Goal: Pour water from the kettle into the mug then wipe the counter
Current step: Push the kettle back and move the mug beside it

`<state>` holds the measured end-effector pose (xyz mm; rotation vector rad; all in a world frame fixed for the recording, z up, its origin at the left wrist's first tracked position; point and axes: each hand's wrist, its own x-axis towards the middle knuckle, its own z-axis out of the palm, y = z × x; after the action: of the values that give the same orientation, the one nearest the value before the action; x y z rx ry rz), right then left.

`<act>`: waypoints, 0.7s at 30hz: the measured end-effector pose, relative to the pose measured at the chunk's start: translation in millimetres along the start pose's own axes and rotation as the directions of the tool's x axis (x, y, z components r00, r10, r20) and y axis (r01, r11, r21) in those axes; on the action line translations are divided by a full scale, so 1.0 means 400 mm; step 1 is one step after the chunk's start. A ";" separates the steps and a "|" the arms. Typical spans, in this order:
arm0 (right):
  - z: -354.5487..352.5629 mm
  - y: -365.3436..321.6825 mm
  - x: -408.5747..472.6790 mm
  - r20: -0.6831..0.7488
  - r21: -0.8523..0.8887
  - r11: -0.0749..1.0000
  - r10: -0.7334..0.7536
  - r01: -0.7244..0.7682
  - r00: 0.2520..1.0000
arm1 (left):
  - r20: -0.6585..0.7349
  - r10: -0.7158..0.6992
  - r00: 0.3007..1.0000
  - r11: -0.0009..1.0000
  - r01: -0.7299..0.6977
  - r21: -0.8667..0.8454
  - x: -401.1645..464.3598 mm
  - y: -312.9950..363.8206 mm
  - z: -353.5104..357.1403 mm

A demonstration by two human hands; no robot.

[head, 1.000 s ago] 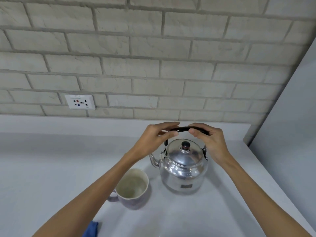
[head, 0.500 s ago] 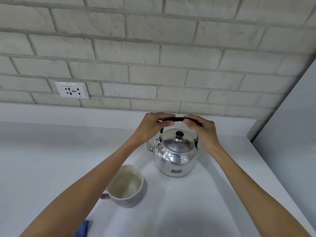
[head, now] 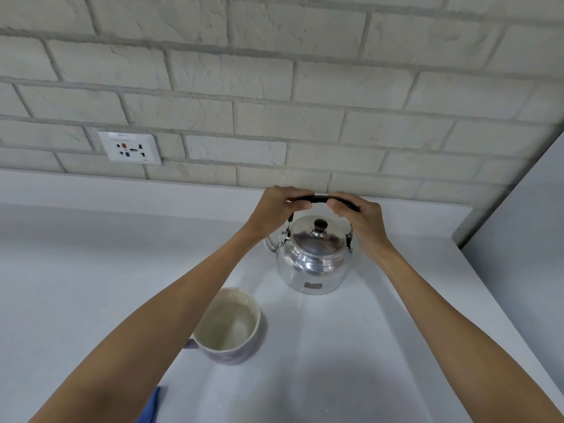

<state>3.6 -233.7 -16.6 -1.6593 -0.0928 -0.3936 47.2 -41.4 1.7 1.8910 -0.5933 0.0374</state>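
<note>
A shiny steel kettle with a dark lid knob and a black bail handle stands on the white counter, its spout pointing left. My left hand grips the left end of the black handle; my right hand grips its right end. A pale mug with a cream inside stands in front and to the left of the kettle, its handle hidden under my left forearm. Whether the mug holds water I cannot tell. A corner of blue cloth peeks out below my left arm.
A white brick wall rises behind the counter, with a wall socket at the left. A grey panel closes off the counter on the right. The counter's back ledge runs just behind the kettle.
The kettle, held by both hands, has moved away from me toward the back wall, farther from the mug. The camera has tilted slightly.
</note>
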 end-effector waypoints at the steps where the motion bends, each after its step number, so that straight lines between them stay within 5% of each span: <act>1: 0.001 0.002 0.006 0.006 -0.002 1.000 -0.003 0.003 1.000 | 0.000 0.004 1.000 1.000 -0.004 0.004 0.005 -0.003 0.000; 21: 0.003 0.000 0.018 0.013 -0.075 0.995 0.069 -0.068 0.998 | 0.007 -0.051 0.999 0.998 0.051 0.023 0.015 -0.001 -0.010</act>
<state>10.6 -233.7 -14.2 -1.7341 -0.0329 -0.3351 53.8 -40.1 4.7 1.9283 -0.5515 0.0042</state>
